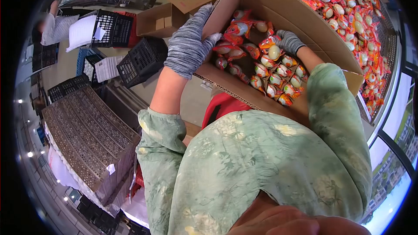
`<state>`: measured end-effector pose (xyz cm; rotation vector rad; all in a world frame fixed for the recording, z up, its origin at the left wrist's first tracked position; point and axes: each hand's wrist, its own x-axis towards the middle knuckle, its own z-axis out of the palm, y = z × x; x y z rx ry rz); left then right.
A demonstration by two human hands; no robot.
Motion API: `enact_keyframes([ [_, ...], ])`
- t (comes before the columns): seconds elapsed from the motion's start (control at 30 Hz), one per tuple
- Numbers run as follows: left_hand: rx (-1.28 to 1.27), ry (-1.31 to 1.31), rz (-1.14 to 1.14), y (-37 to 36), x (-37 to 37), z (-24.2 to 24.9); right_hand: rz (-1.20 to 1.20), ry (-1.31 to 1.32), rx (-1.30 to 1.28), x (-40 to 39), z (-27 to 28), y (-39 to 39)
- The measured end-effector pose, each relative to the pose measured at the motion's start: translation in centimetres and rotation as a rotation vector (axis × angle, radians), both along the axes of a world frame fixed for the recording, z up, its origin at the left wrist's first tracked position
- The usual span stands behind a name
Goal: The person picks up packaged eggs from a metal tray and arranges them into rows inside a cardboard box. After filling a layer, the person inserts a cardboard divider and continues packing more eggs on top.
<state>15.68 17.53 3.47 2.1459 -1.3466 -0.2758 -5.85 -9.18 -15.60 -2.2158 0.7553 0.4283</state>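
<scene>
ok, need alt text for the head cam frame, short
A person in grey knit gloves and green floral sleeves works at an open cardboard box of red-wrapped egg packets: the left hand grips the box's edge, the right hand reaches inside among the packets. More packets fill a tray beyond, with black crates on the floor.

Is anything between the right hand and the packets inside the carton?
Nothing visible: the gloved right hand is already inside the carton, resting on the egg packets. The left hand grips the carton's wall.
</scene>
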Motion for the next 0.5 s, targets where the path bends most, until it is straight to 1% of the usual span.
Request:
enact_keyframes([
  [0.1,0.028,0.011,-0.001,-0.1,-0.2,0.5,0.071,-0.131,-0.214,-0.5,0.1,1.5],
  [0.23,0.011,0.02,-0.014,-0.1,-0.1,0.5,0.348,0.095,-0.484,-0.1,2.4,2.6],
  [0.33,0.038,0.018,0.001,-0.2,-0.1,0.4,0.664,0.144,-0.549,0.0,3.8,2.9],
  [0.43,0.016,0.008,-0.001,-0.1,-0.1,0.3,0.771,0.2,-0.522,-0.9,4.0,2.7],
  [0.5,0.034,0.003,0.006,-0.1,-0.2,0.5,0.8,0.124,-0.518,-2.1,4.7,3.4],
])
